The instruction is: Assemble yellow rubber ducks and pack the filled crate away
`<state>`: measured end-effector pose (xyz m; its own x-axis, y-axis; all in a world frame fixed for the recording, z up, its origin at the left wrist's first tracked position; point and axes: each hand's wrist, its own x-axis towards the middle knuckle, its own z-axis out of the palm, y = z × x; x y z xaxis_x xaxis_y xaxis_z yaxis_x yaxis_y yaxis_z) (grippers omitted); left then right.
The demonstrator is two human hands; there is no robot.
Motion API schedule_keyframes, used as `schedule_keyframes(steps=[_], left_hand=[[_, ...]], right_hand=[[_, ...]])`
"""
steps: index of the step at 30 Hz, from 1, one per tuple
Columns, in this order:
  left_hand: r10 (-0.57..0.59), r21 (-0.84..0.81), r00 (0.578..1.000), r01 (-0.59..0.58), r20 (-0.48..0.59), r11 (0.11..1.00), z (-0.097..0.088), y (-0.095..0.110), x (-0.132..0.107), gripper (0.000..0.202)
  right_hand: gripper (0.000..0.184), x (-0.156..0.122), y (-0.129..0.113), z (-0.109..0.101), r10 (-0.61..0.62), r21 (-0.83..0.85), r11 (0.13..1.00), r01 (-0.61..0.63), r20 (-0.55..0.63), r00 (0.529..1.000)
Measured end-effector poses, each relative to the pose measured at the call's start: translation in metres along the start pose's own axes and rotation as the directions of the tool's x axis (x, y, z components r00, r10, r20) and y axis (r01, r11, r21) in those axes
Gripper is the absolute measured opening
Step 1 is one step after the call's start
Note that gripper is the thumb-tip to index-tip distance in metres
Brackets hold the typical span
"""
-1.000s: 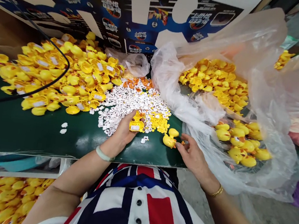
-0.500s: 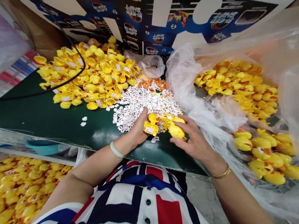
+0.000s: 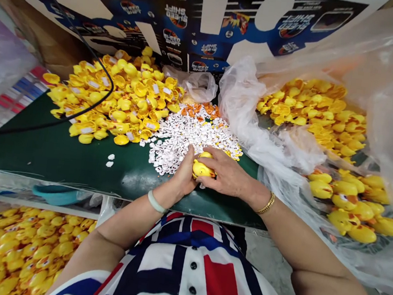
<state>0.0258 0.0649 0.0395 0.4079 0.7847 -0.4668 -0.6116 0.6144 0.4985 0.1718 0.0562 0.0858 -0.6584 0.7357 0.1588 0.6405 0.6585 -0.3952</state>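
My left hand [image 3: 183, 174] and my right hand [image 3: 227, 174] meet over the green table [image 3: 57, 155], both closed round one small yellow toy duck [image 3: 201, 168]. The right fingers press on the duck from above and the right; the left hand cups it from the left. Just beyond the hands lies a heap of small white round parts [image 3: 187, 137], with orange bits [image 3: 201, 109] and small yellow bits [image 3: 233, 149] at its edges. A large pile of yellow duck halves [image 3: 117, 96] covers the far left of the table.
A clear plastic bag [image 3: 289, 144] to the right holds many yellow duck pieces [image 3: 314, 113] and finished ducks [image 3: 353, 203]. A black cable [image 3: 61, 120] crosses the left pile. A bin of ducks [image 3: 10, 249] sits below left. Printed blue cardboard [image 3: 211, 21] stands behind.
My right hand picked a yellow duck piece off the table near the bag and carried it left. It now presses against the piece in my left hand. The view shifted left.
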Motion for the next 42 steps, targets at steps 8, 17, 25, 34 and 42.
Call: schedule_keyframes(steps=[8, 17, 25, 34, 42], left_hand=[[-0.037, 0.02, 0.993, 0.035, 0.108, 0.999, 0.0, 0.003, -0.005, 0.067], [0.161, 0.377, 0.937, -0.277, 0.31, 0.884, -0.012, 0.029, 0.004, 0.069], [0.356, 0.72, 0.806, -0.586, 0.473, 0.371, -0.025, 0.029, -0.002, 0.068], [0.33, 0.555, 0.863, -0.5, 0.382, 0.665, -0.027, 0.031, -0.006, 0.067], [0.355, 0.42, 0.86, -0.494, 0.367, 0.761, -0.022, 0.027, -0.011, 0.062]], right_hand=[[0.062, -0.004, 0.005, 0.016, -0.031, -0.029, 0.999, 0.03, -0.019, 0.999], [0.073, -0.003, 0.031, 0.013, 0.099, 0.287, 0.958, -0.011, -0.294, 0.951], [0.037, 0.001, 0.028, 0.01, 0.099, 0.369, 0.93, -0.013, -0.216, 0.971], [0.069, -0.003, 0.017, 0.033, 0.34, 0.54, 0.834, -0.113, -0.342, 0.876], [0.051, -0.005, -0.011, 0.034, 0.343, 0.35, 0.901, -0.255, -0.218, 0.914]])
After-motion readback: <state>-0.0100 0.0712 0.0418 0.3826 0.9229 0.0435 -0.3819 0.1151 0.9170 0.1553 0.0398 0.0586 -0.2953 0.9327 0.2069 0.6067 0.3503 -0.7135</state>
